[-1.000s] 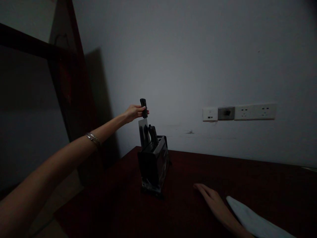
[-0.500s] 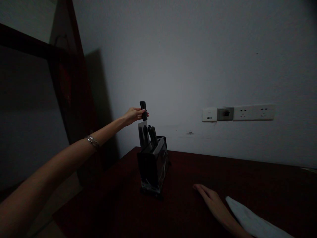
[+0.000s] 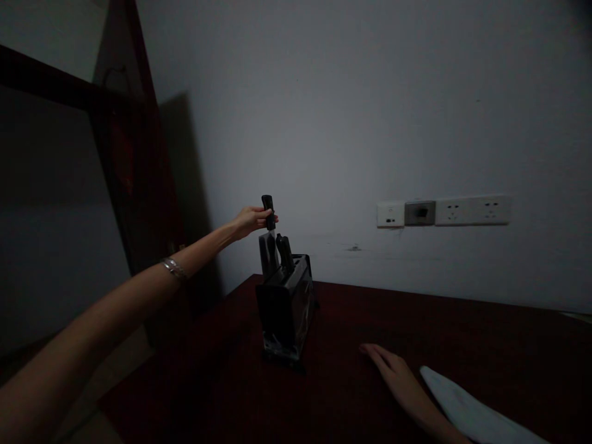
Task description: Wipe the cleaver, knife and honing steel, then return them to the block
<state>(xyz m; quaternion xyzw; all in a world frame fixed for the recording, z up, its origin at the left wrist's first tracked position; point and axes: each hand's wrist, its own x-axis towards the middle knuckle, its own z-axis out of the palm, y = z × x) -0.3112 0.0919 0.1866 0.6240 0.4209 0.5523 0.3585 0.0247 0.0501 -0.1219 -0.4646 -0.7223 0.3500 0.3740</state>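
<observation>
Our left hand [image 3: 250,219] grasps the knife [image 3: 266,246] by its black handle, thumb and fingers pinching it from our left side. The knife stands nearly upright, its long axis leaning slightly left at the top, with the handle uppermost and the broad blade pointing down. The blade's lower end goes out of sight at the left of the top of the block [image 3: 277,314]; it looks to be in a slot, though we cannot see how deep.

We judge that blade-to-slot line to be the one that matters: the block lies below our left hand and a little to its right. Two more handles [image 3: 284,253] rise just right of the blade. Our right hand [image 3: 388,364], farther from the knife, rests on the tabletop [image 3: 393,314] with fingers extended, gripping nothing we can see, just beside a pale flat object [image 3: 472,404].
</observation>
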